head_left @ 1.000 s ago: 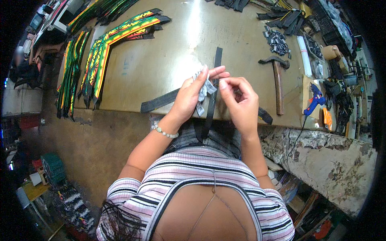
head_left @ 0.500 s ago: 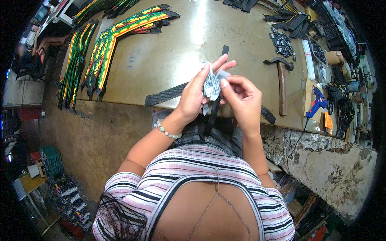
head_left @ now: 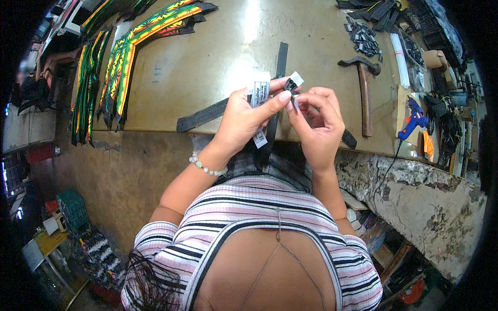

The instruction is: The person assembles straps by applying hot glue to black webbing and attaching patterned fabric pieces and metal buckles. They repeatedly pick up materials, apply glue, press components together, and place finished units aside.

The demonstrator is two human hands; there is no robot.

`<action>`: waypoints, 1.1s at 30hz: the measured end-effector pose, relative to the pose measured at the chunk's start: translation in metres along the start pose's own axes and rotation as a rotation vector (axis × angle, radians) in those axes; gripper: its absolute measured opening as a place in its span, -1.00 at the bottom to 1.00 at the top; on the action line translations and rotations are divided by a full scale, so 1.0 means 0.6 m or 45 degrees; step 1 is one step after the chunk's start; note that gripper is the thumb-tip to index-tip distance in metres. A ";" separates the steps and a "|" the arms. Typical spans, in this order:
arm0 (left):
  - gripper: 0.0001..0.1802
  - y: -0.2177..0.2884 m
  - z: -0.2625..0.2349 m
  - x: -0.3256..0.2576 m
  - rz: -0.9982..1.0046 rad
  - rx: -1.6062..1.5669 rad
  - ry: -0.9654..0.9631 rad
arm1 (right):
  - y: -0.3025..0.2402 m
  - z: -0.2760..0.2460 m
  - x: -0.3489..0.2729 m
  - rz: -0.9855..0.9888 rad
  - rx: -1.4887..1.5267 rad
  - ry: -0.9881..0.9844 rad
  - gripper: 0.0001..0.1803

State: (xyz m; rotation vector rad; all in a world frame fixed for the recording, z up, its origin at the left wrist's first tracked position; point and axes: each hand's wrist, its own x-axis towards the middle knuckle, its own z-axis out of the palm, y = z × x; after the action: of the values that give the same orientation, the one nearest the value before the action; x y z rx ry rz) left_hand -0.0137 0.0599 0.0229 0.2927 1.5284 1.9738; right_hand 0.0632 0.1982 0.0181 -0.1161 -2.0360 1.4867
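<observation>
My left hand (head_left: 243,115) is closed round several white printed fabric labels (head_left: 261,89); one end hangs below its fingers. Between the fingertips of both hands a small black-and-white label (head_left: 294,81) is pinched, its white end pointing up. The thumb and fingers of my right hand (head_left: 319,119) close on its lower part, which the fingertips hide. Beneath the hands black webbing straps cross at the table's edge: one strap (head_left: 202,115) reaches left, a second (head_left: 281,61) points away from me, and a strap end (head_left: 348,139) shows right of my right wrist.
A hammer (head_left: 365,96) lies to the right on the table (head_left: 197,67). Beyond it sit a pile of small black pieces (head_left: 364,39) and a blue glue gun (head_left: 413,122), its cord hanging over the edge. Colourful patterned straps (head_left: 122,72) lie at the left.
My left thumb has come over to the small label, which both hands now pinch. The bundle of labels stands spread more upright in my left hand. The view has shifted slightly.
</observation>
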 end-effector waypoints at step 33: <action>-0.76 -0.002 -0.017 -0.008 0.145 0.431 0.048 | 0.001 -0.028 0.010 0.626 0.485 -0.233 -0.81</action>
State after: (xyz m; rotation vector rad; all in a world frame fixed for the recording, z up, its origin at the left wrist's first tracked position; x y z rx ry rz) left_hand -0.0149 0.0490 0.0196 0.4941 1.9075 1.8056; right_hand 0.0668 0.2148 0.0228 -0.3557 -1.9012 2.2373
